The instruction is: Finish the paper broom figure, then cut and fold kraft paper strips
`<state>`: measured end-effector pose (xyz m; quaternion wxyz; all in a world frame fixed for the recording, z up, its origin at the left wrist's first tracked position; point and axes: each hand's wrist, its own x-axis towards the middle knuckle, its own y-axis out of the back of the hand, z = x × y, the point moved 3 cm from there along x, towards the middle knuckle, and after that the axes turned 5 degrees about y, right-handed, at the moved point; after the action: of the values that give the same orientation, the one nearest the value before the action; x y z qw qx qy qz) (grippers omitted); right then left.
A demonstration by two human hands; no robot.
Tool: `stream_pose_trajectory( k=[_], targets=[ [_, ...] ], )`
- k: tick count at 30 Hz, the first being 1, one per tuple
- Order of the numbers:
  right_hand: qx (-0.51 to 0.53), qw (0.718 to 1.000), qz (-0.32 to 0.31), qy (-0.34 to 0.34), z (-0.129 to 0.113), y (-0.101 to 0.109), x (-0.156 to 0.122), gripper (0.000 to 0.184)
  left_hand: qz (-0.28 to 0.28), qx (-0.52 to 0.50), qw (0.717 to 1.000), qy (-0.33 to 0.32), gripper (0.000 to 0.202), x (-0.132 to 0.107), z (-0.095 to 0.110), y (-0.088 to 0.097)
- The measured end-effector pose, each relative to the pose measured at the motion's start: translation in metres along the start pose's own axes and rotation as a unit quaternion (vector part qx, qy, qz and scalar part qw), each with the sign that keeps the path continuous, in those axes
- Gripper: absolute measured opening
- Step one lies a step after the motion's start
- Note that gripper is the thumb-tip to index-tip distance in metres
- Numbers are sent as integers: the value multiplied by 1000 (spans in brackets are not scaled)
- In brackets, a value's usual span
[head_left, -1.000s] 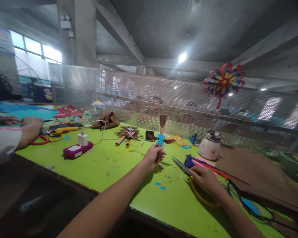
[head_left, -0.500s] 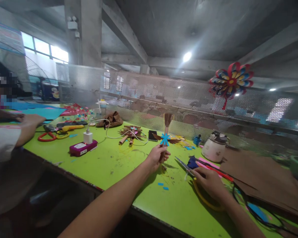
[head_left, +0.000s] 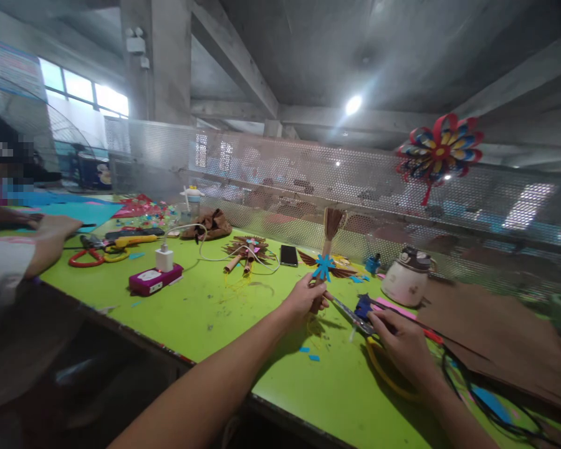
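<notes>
My left hand [head_left: 311,294] is closed around the lower stem of a brown folded-paper figure [head_left: 330,240], held upright above the green table. The figure has a fanned top, pleated side wings and a blue paper flower [head_left: 324,267] at its middle. In my right hand [head_left: 399,343] are scissors [head_left: 348,312], gripped near the pivot, with a yellow handle loop showing below the palm. Their blades point left, and the tip is close to my left fingers; whether it touches the paper I cannot tell. Behind my right hand lies a dark blue object [head_left: 363,307].
On the green table [head_left: 215,324] are a purple power strip [head_left: 154,278], a phone [head_left: 288,255], pleated brown pieces [head_left: 250,249], a pale kettle [head_left: 406,277] and brown paper sheets [head_left: 486,330]. A co-worker's arm [head_left: 56,240] rests at left. A mesh screen [head_left: 271,181] stands behind.
My left hand and the paper figure have shifted slightly right. The scissors' tip is now nearer to my left fingers.
</notes>
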<state>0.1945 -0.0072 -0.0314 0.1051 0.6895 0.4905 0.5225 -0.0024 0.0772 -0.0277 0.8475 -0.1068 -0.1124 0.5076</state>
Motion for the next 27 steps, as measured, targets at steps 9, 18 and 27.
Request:
stream_pose_trajectory(
  k=[9,18,27],
  targets=[
    [-10,1000,-11,2,1,-3,0,33,-4,3,1000,-4,23,-2,1,-3],
    [-12,1000,-21,-5,-1,-3,0,34,28,-34,999,-14,15,-1,3,1],
    [-21,997,-74,-14,-6,-5,0,37,116,-91,989,-14,23,7,1,19]
  ],
)
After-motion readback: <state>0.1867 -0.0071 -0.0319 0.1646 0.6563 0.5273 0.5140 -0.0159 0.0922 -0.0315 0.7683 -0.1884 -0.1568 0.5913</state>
